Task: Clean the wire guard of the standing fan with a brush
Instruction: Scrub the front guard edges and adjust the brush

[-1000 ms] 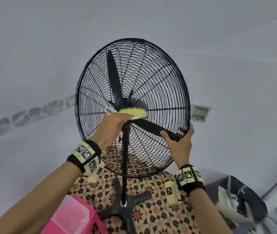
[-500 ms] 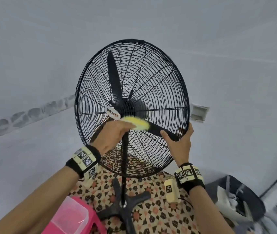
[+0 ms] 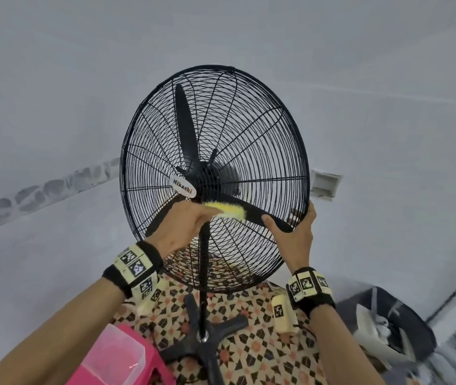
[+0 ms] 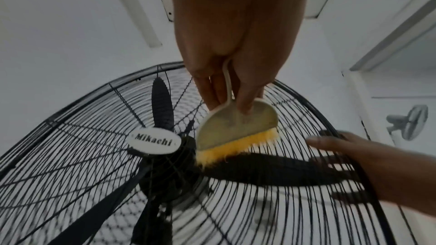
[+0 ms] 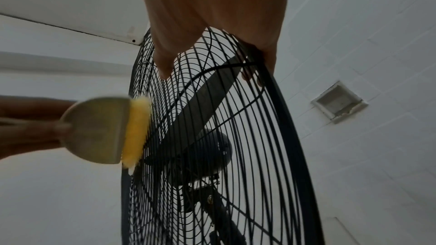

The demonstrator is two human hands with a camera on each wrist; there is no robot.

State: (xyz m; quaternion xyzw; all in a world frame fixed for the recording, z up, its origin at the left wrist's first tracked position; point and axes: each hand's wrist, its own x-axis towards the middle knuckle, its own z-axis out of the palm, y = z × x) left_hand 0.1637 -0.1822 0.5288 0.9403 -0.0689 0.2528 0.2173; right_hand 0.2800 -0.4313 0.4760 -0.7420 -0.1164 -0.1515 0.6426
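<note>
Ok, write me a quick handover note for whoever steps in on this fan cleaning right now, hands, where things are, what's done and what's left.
Left hand: grips the brush by its handle, yellow bristles against the front wire guard just right of the centre badge.
Right hand: holds the guard's right rim, thumb in front, fingers wrapped behind, steadying the fan.
The fan stands upright on its pole, blades not turning.
Done: cannot be judged; no clear line between cleaned and dusty wire shows.
Left: brush outward from the centre over the whole guard, keeping the rim steadied.
</note>
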